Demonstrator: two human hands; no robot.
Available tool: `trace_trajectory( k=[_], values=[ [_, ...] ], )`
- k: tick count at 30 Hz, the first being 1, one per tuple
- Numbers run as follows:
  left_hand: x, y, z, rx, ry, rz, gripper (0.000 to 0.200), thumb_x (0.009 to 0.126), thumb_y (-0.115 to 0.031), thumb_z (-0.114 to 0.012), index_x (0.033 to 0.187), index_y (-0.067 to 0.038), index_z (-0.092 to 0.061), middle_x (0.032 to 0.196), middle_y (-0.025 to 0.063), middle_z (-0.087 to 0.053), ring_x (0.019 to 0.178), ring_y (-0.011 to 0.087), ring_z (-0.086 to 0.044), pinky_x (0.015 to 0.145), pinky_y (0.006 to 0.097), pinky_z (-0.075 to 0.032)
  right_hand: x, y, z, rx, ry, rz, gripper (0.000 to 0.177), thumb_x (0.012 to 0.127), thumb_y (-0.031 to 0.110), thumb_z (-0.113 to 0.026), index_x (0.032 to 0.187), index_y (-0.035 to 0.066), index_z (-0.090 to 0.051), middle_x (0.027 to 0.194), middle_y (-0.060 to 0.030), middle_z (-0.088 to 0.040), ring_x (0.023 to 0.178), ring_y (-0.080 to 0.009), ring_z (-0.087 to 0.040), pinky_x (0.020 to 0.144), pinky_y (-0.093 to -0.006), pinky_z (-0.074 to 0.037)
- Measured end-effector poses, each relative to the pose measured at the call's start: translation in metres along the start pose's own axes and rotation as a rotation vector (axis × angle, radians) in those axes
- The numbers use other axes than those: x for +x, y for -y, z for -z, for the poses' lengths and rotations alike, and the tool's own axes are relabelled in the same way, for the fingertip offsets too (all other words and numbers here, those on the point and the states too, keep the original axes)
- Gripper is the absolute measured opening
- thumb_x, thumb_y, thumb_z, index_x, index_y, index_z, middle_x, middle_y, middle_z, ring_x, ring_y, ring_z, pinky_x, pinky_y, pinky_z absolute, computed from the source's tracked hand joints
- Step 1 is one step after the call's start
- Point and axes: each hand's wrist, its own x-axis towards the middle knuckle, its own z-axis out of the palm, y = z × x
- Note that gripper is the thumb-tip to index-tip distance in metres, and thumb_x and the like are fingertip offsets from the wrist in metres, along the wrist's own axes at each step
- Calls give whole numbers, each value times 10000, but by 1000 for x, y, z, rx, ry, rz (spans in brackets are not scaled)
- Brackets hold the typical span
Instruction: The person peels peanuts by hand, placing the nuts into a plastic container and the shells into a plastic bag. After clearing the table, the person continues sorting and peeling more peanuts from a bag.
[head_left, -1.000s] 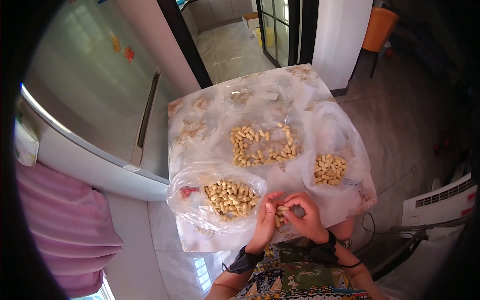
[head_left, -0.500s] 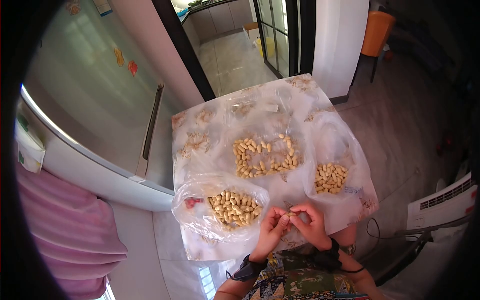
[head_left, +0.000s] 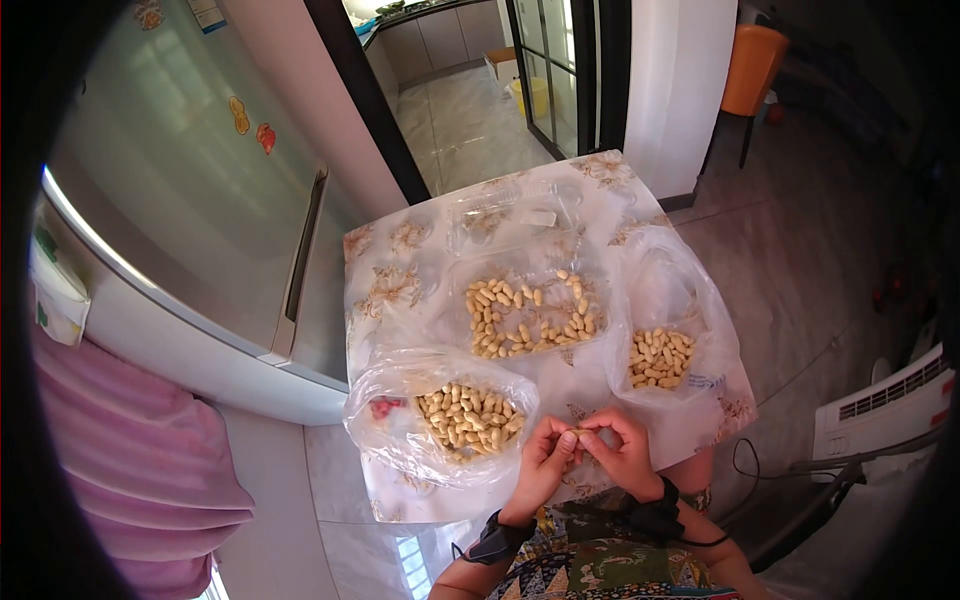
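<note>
Close together at the table's near edge, my left hand (head_left: pixel 548 456) and my right hand (head_left: pixel 618 448) pinch one peanut (head_left: pixel 579 432) between thumbs and fingertips. The fingers cover most of its shell. Just left of my hands lies a clear plastic bag (head_left: pixel 385 450) with a heap of unshelled peanuts (head_left: pixel 468 418) in its opening. Farther back, a clear plastic box (head_left: pixel 455 325) holds more peanuts (head_left: pixel 490 292), lying mostly around its sides. To the right, a second plastic bag (head_left: pixel 655 275) contains a smaller pile of peanuts (head_left: pixel 660 358).
A flowered cloth covers the table (head_left: pixel 385 290). At the left stands a fridge (head_left: pixel 200 200), with a pink cloth (head_left: pixel 140 460) below it. Beyond the table is a doorway with a glass door (head_left: pixel 548 75). An orange chair (head_left: pixel 754 70) and a white appliance (head_left: pixel 880 400) are on the right.
My thumbs and fingertips have shifted slightly around the peanut, which shows less now. The bags, the box and the heaps look the same.
</note>
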Motion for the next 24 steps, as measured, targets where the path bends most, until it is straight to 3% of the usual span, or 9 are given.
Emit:
trace_trajectory(
  k=[6,8,12,15,17,21,24],
  values=[
    [-1,0,1,40,-18,42,135,1006,-189,-518,966,-60,-521,803,0,-573,669,39,-470,575,178,-367,-3,-3,-1,77,-19,-44,94,871,23,-662,955,-14,-638,850,-62,-647,772,-110,-608,688,-252,-479],
    [-1,2,2,72,3,23,172,1005,-213,-521,1030,-46,-548,882,17,-619,715,54,-519,585,168,-375,-5,-10,0,85,-45,-51,100,885,21,-649,976,-17,-633,856,-52,-646,785,-97,-604,699,-238,-478],
    [-1,1,-1,59,-13,63,180,1006,-175,-511,1073,-15,-559,873,17,-614,719,61,-516,653,190,-420,-7,-6,-1,178,-69,-85,105,890,18,-644,989,-16,-632,861,-48,-645,803,-90,-600,718,-225,-477],
    [-1,3,-1,65,-5,31,189,1010,-170,-500,1112,-20,-553,885,10,-606,717,57,-509,630,182,-408,-8,-5,1,200,-10,-127,117,914,15,-611,1026,-17,-602,990,-51,-602,903,-96,-573,782,-237,-481],
    [-1,-3,-2,23,-14,78,198,1014,-173,-492,1139,-28,-543,904,3,-598,717,53,-506,609,174,-393,-6,-3,-4,237,-136,-63,112,883,12,-654,990,-15,-634,873,-50,-649,774,-84,-597,699,-233,-487],
    [-1,-2,-1,27,-17,76,199,1013,-156,-484,1165,-37,-535,915,-7,-591,714,39,-494,588,163,-369,3,22,-5,51,-112,29,131,861,9,-673,987,1,-639,860,-50,-651,751,-97,-611,684,-234,-488],
    [-1,2,-1,10,-23,77,205,1000,-145,-505,1166,-29,-532,919,-5,-591,759,58,-523,625,191,-413,19,41,-20,-105,-23,180,189,829,15,-699,1011,22,-649,838,-61,-647,720,-130,-625,658,-240,-485]
  ],
)
